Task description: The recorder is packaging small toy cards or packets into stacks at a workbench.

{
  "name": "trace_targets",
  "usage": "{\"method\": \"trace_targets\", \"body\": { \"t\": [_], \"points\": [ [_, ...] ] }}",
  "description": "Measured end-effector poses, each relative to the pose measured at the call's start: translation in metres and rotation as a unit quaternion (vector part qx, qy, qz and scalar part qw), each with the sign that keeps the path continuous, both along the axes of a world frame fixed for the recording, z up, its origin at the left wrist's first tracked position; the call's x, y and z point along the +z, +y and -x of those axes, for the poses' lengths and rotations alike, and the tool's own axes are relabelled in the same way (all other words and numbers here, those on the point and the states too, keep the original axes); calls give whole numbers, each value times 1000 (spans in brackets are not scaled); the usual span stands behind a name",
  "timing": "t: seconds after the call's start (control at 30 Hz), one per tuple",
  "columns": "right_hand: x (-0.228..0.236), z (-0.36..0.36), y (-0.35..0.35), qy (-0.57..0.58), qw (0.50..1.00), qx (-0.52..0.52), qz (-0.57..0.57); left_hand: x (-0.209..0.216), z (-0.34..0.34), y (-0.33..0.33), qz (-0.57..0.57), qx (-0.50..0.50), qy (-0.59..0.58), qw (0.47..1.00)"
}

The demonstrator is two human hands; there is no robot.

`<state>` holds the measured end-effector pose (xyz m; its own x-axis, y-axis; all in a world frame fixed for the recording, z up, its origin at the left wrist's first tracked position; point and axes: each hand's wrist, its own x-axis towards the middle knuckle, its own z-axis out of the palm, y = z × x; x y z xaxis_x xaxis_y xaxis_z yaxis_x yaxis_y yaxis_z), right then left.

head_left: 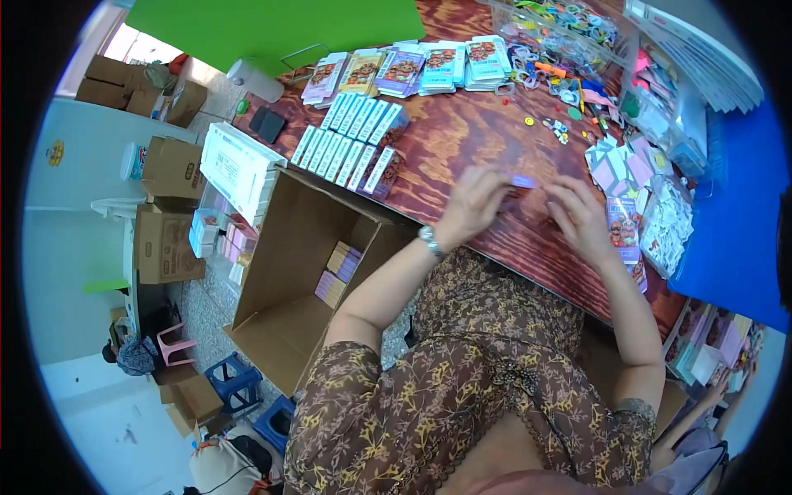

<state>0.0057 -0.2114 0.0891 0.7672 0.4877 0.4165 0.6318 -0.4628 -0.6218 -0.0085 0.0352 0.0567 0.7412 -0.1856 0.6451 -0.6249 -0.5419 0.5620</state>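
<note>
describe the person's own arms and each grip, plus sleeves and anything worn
The left grip and right grip are bare hands, ungloved. The left wrist carries a silver-coloured watch or bracelet; the right shows none. Brown sleeves with a yellow floral print end near the elbows, leaving the forearms uncovered.

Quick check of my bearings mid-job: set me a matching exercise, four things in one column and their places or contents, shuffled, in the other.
Things
1. Purple piece
2. Carton
3. Watch
4. Green panel

Places or contents
A. Around the left wrist
B. Beyond the card stacks
C. Between the left hand and the right hand
D. Open, with yellow and purple packs inside

Pairs: 1-C, 2-D, 3-A, 4-B
</note>
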Motion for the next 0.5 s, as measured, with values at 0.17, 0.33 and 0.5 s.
{"method": "trace_targets", "body": {
  "t": [0.17,0.33,0.5],
  "points": [
    [31,-21,-37,-17,995,-67,70,17,0,89,-211,123,69,967],
    [37,-45,-96,52,985,-154,65,2,3,141,-405,211,-1,889],
    [32,-29,-115,71,924,-178,332,-11,-1,149,-466,261,84,841]
  ]
}}
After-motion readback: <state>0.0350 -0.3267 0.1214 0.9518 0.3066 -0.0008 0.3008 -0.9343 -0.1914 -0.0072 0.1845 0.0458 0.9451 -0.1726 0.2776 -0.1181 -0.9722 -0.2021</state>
